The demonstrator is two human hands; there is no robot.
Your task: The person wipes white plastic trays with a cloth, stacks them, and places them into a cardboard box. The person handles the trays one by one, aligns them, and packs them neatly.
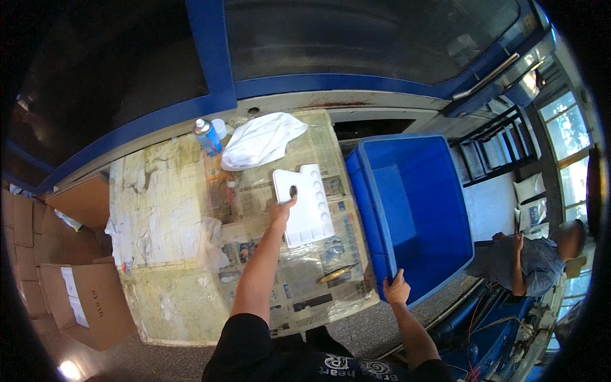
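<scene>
A white plastic paint palette (307, 207), with a thumb hole and a row of round wells along one side, is over the newspaper-covered table (305, 280). My left hand (282, 210) grips it at its left edge, close to the thumb hole; the fingers beneath are partly hidden. On the right, a large blue plastic bin (423, 191) stands beside the table, its inside bare as far as it shows. Closed over the bin's near rim is my right hand (397, 288).
A blue spray can (207, 137) and a white cloth (264, 141) lie toward the table's back. A yellowish knife-like tool (337, 274) rests near the right edge. Cardboard boxes (89, 305) stand at left, a blue-framed machine (219, 57) behind. Another person (525, 258) is at far right.
</scene>
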